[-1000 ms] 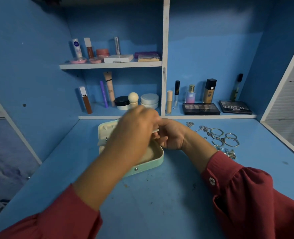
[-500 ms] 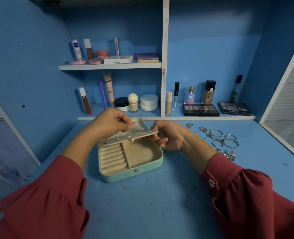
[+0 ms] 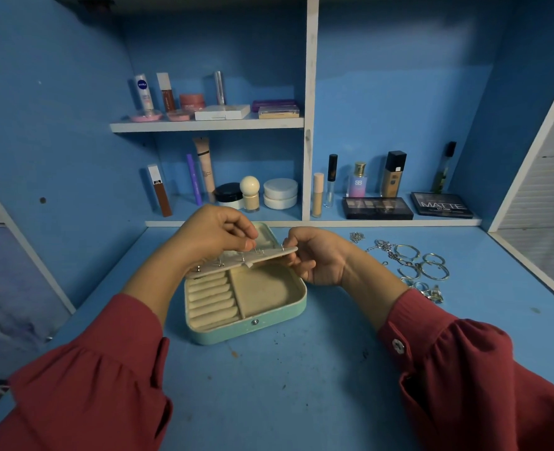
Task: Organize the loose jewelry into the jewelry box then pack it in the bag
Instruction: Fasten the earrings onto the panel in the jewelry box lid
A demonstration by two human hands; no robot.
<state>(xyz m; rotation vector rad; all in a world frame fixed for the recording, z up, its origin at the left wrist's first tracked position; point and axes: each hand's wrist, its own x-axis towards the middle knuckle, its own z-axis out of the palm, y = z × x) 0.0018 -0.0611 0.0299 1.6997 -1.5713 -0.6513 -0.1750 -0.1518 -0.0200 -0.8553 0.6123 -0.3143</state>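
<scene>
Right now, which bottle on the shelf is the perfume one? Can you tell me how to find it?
Start at the white upright divider in the middle of the blue shelves and look to its right, along the bottom shelf. Past the beige tube and the thin clear tube with a black cap stands the perfume bottle. It is the only one with a gold cap and a pink-to-blue body.

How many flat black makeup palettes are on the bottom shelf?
2. One black palette lies right of the white divider; the other, the MATTE palette, lies to its right, near the wall. Nothing seems to hide more.
</scene>
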